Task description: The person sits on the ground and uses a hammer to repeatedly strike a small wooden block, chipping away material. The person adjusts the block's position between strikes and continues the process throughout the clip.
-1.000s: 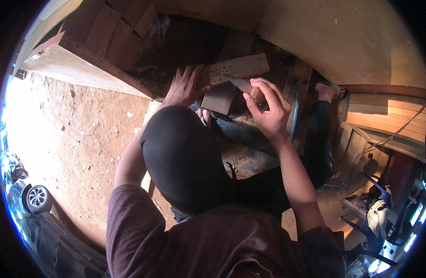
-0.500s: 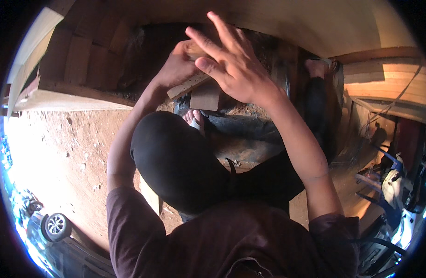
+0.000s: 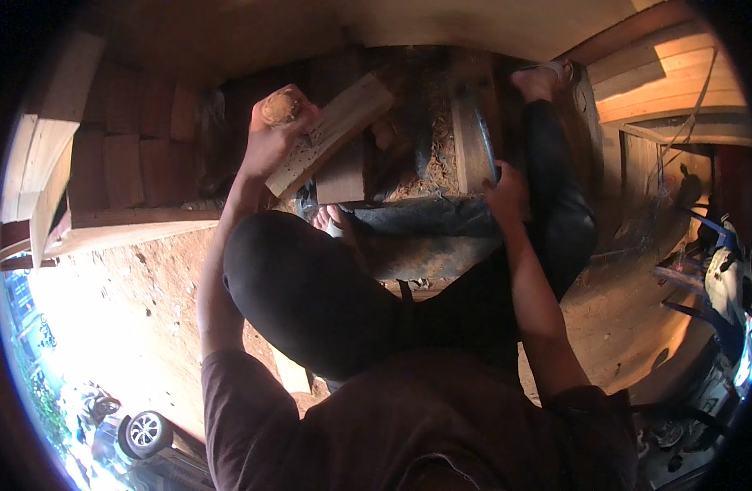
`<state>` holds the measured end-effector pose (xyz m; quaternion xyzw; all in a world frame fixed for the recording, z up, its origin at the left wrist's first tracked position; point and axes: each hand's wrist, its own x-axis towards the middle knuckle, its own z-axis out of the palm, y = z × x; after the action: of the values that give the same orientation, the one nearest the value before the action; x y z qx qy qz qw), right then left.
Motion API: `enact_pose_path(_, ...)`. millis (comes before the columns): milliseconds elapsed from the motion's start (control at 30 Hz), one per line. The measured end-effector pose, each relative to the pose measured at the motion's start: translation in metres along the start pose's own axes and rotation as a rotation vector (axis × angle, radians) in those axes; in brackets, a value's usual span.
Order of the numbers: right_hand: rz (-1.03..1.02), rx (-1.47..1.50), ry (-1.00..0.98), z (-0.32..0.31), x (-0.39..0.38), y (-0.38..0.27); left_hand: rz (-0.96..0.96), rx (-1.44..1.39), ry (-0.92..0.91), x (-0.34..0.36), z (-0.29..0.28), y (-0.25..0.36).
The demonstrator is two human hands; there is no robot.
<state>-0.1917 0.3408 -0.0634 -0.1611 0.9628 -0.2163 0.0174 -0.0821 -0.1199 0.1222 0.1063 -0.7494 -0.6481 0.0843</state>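
My left hand (image 3: 269, 143) is closed around a round-ended piece of wood (image 3: 281, 107), its rounded end facing up; the lower part is hidden in my fingers. Just beside that hand, a thick wooden beam (image 3: 343, 123) with small dark holes near one end lies at a slant. Beyond my right knee, my right hand (image 3: 509, 193) is closed at the near end of a long, thin bluish tool (image 3: 484, 135). That tool lies along a wooden board (image 3: 469, 147), and its exact kind is unclear.
A short wood block (image 3: 341, 178) stands under the slanted beam. Wood shavings (image 3: 441, 168) are scattered near a dark crosswise log-like piece (image 3: 425, 219). Stacked boards (image 3: 139, 147) are at left, wooden panels (image 3: 670, 90) at right. My bare foot (image 3: 543, 82) rests at the far right.
My right hand has come down from above the left hand to the bluish tool at right, its spread fingers now closed. My left hand has shifted left with the round-ended wood.
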Motion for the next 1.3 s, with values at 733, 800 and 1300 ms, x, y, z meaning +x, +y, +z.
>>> enact_pose_path(733, 0.270, 0.016, 0.116, 0.051, 0.020, 0.020, 0.035, 0.037, 0.115, -0.014, 0.001, -0.004)
enact_pose_path(800, 0.276, 0.037, 0.098, 0.051, 0.018, 0.019, 0.031, 0.049, 0.113, -0.013, 0.001, -0.002)
enact_pose_path(1300, 0.296, 0.176, -0.142, 0.046, 0.019, -0.006, 0.042, -0.015, 0.199, -0.013, 0.000, -0.003)
